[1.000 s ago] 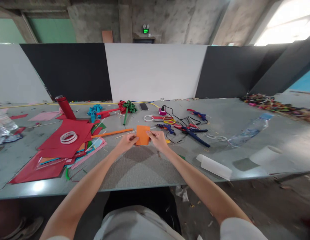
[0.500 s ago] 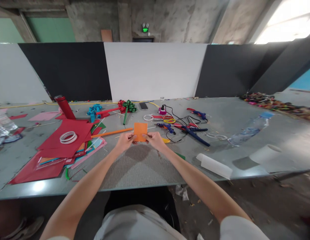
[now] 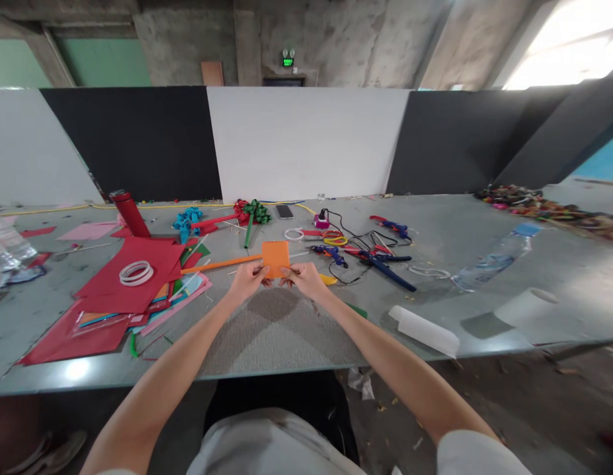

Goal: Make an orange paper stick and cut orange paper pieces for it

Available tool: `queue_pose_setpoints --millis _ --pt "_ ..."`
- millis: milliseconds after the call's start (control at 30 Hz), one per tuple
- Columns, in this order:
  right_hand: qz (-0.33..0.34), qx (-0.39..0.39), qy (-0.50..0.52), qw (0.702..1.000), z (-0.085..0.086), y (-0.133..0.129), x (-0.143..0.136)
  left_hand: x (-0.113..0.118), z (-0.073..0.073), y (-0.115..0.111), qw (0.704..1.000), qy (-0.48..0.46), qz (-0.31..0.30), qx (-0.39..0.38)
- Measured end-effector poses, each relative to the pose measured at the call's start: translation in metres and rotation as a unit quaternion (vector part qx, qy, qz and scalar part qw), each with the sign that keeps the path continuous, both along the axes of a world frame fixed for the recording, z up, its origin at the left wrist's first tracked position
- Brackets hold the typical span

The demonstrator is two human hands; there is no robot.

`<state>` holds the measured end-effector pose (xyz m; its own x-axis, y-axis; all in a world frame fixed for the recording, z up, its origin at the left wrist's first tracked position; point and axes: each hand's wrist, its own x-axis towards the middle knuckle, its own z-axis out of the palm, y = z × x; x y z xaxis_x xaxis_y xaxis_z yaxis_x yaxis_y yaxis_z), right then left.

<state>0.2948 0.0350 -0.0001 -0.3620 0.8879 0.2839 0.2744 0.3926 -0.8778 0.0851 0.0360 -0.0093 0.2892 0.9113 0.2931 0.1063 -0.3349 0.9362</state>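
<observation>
A small orange square of paper (image 3: 276, 258) is held upright above the middle of the table, between my two hands. My left hand (image 3: 249, 278) pinches its lower left edge with thumb and fingers. At the lower right edge, my right hand (image 3: 303, 277) grips it the same way. Behind my left hand an orange stick (image 3: 220, 264) lies on the table, its right end close to the paper. The fingertips behind the paper are partly hidden.
Red paper sheets (image 3: 132, 264), tape rolls (image 3: 136, 273) and a red bottle (image 3: 130, 214) are on the left. Glue guns (image 3: 328, 253), pliers (image 3: 388, 269) and cables are right of centre. A plastic bottle (image 3: 499, 257) and white rolls (image 3: 425, 331) lie on the right.
The orange paper has shifted very slightly left and up between my hands. Both hands keep hold of it and have barely moved.
</observation>
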Motion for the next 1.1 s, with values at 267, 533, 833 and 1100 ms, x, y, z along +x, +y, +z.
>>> queue_pose_setpoints --millis 267,533,833,1100 --pt "0.004 -0.003 0.001 1.000 -0.006 0.002 -0.001 0.001 -0.007 0.002 0.997 -0.005 -0.052 -0.053" --pt "-0.042 0.025 -0.009 0.999 -0.009 0.005 0.000 0.003 -0.002 -0.003 0.998 0.034 -0.049 -0.029" --pt "-0.107 0.070 0.029 0.991 -0.007 0.007 0.003 0.011 -0.002 -0.010 0.992 0.095 -0.075 -0.021" --pt "-0.130 0.084 0.047 0.987 -0.002 0.007 0.006 0.012 0.003 -0.017 0.984 0.138 -0.102 -0.044"
